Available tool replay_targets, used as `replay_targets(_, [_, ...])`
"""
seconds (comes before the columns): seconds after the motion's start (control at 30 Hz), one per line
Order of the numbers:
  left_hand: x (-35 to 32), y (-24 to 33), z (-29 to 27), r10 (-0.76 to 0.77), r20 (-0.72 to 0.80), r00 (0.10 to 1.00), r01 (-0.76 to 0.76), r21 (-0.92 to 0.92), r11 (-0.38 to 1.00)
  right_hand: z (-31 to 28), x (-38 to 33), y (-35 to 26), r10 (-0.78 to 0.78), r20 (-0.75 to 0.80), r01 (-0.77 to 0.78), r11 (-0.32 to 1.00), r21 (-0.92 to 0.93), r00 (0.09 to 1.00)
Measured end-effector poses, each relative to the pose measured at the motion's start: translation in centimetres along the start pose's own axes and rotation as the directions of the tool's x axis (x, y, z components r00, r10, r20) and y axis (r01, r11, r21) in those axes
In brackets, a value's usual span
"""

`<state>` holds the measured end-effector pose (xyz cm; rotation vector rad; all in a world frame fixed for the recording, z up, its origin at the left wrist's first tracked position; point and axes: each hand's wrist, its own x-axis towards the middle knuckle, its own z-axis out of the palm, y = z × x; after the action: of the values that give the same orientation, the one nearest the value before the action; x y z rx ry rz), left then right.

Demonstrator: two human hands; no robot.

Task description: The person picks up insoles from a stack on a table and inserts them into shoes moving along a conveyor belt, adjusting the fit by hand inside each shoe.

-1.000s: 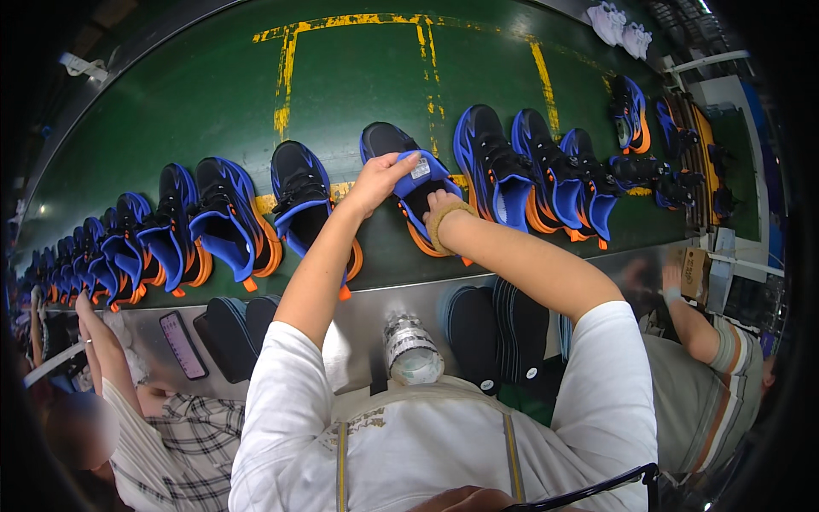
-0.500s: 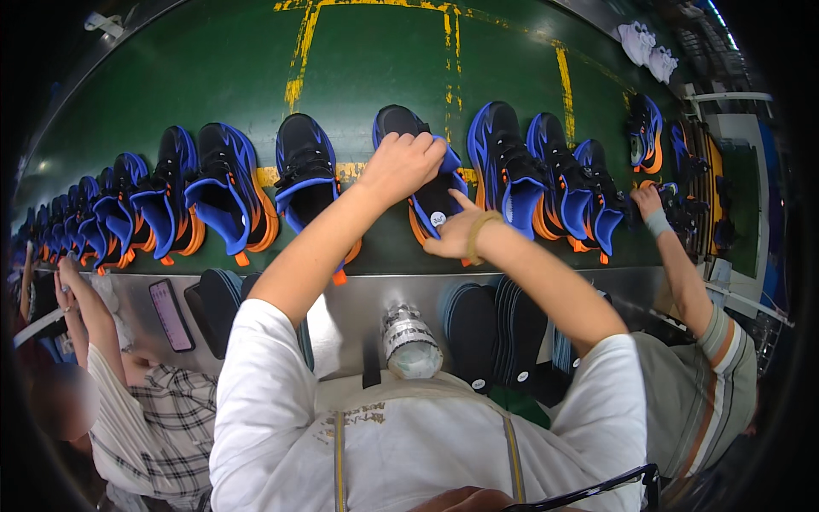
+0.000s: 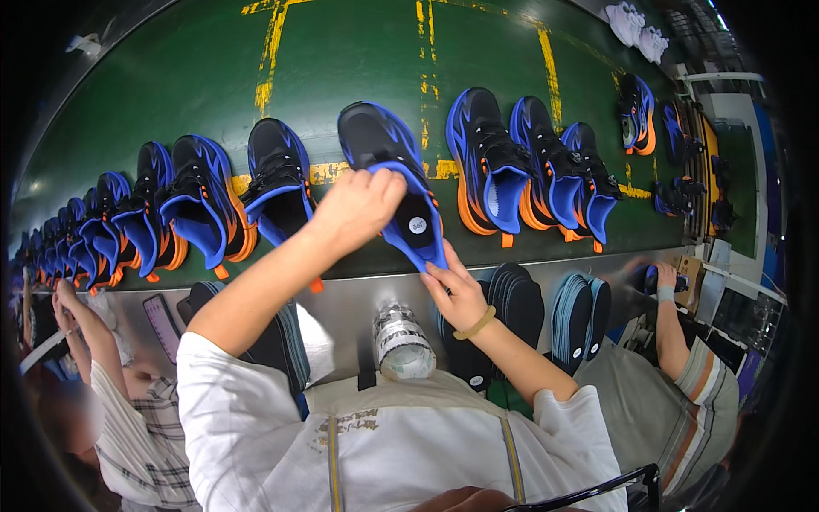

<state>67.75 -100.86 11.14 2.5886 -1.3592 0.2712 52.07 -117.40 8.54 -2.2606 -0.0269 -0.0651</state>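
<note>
A black and blue sneaker with orange trim sits tilted in front of me on the green belt, toe pointing away. My left hand is closed on the tongue and collar at the left of its opening. My right hand pinches the blue heel edge with thumb and fingers. Inside the shoe lies a black insole with a round white sticker at its heel. The laces are mostly hidden behind my left hand. Matching sneakers stand on either side, the closest being one at left and another at right.
Green belt with yellow markings; a long row of sneakers runs left. On the metal ledge are stacked insoles, a wrapped clear jar and a phone. Co-workers' arms are on both sides. White shoes stand far right.
My right hand has moved from the shoe's opening back to its heel. The shoe has shifted left and its heel nearer me. Neighbouring shoes slid left. The right co-worker's hand left the belt.
</note>
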Motion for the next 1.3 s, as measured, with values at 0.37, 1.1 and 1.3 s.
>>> replay_targets(0.37, [0.5, -5.9, -2.2, -0.424, 0.426, 0.799, 0.549, -0.805, 0.225, -2.5, -1.5, -1.4, -0.041, -0.011, 0.037, 0.970, -0.241, 0.999])
replay_targets(1.1, [8.7, 8.4, 3.1, -0.376, 0.667, 0.644, 0.465, -0.730, -0.501, -13.6, -15.7, -0.6, 0.322, -0.198, -0.326, 0.945, 0.016, 0.926])
replay_targets(1.3, [11.3, 7.9, 3.8, -0.275, 0.016, 0.961, 0.257, -0.407, 0.877, -20.1, -5.0, -1.1, -0.004, -0.339, -0.084, 0.967, -0.243, 0.941])
